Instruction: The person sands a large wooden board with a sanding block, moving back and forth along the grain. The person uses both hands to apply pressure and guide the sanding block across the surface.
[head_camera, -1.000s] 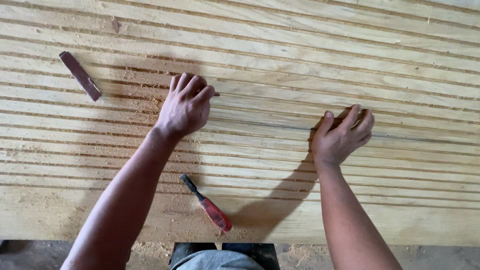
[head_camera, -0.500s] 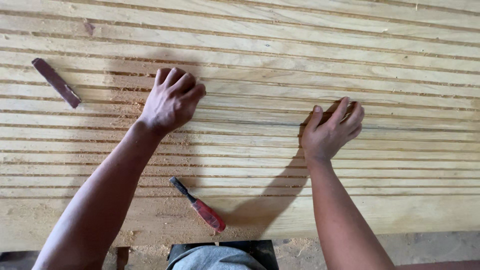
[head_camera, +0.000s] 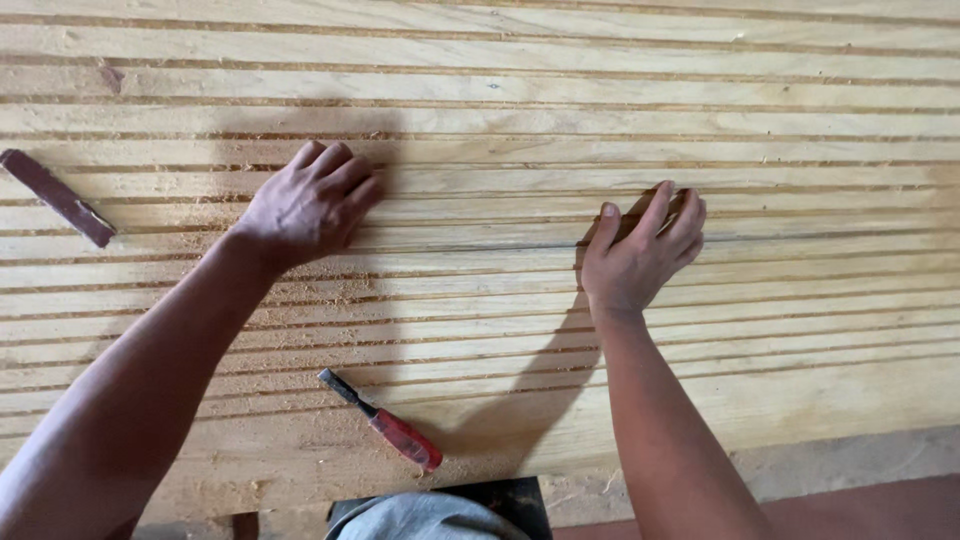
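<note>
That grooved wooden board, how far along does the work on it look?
Long parallel grooves already run across the wooden board, with sawdust scattered around. Now both hands rest on it: left hand, right hand. The red-handled chisel and dark flat strip lie untouched. What remains cannot be told.

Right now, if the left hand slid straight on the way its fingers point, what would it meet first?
The left hand points up and to the right across the grooved wooden board. That way looks free: only bare ridges and sawdust as far as the picture shows.
</note>
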